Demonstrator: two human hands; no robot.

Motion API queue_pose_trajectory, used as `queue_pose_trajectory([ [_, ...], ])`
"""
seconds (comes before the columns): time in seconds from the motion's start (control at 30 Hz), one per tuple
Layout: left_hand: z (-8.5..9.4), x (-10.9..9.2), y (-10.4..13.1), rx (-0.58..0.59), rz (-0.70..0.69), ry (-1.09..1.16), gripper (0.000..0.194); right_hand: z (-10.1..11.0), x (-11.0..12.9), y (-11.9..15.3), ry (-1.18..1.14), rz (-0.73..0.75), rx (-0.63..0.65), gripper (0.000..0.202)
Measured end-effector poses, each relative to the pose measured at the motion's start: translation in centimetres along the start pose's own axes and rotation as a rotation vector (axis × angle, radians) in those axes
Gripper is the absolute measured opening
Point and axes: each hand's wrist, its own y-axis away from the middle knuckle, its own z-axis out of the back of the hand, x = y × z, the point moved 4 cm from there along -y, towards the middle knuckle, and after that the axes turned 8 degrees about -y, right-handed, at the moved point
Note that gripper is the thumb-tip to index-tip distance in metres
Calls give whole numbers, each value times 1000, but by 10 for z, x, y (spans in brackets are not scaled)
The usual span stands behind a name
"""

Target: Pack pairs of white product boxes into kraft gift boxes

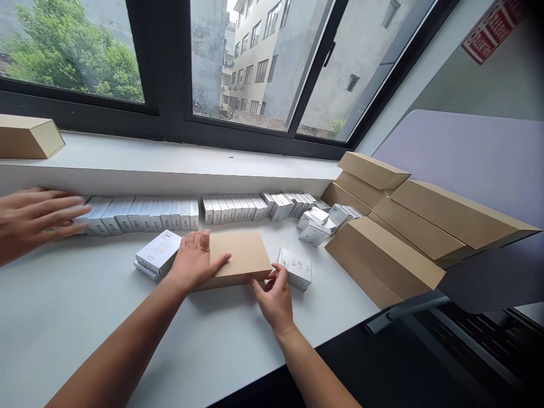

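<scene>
A flat brown cardboard box [240, 254] lies on the white table in front of me, its lid side up. My left hand [193, 260] grips its left end, with the thumb lying across the top. At the front right corner, my right hand [274, 297] holds the box between thumb and fingers. Two small white boxes [159, 251] are stacked just left of my left hand. Another short stack of white boxes [295, 268] stands beside my right hand. What is inside the brown box is hidden.
Another person's hand [38, 221] reaches in from the left, by a long row of white boxes [144, 214]. A second row [233, 208] and a loose heap [317, 224] follow. Stacked brown boxes [391, 255] stand right; one brown box [32, 137] sits on the windowsill [170, 156].
</scene>
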Motion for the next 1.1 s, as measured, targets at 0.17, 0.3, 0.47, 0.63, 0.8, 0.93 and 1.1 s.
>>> queue_pose_trajectory([
  [0.17, -4, -6, 1, -25, 10, 6, 86, 6, -2, -2, 38, 41, -55, 57],
  [0.3, -3, -5, -1, -35, 15, -1, 81, 7, -3, -3, 34, 67, -56, 52],
  [0.47, -3, -6, -2, -46, -14, -5, 73, 7, -1, -2, 49, 76, -15, 48],
  [0.63, 12, -4, 0, 22, 17, -25, 75, 10, -1, 5, 20, 84, 70, 44],
  [0.8, 25, 13, 2, 309, 108, 45, 68, 16, -7, 12, -169, 85, 280, 48],
  [0.93, 12, 23, 7, 726, -12, 281, 57, 23, -8, 11, -207, 148, 389, 52],
  [1.1, 0, 29, 19, 1103, -19, 409, 57, 26, -17, 8, -207, 106, 206, 46],
])
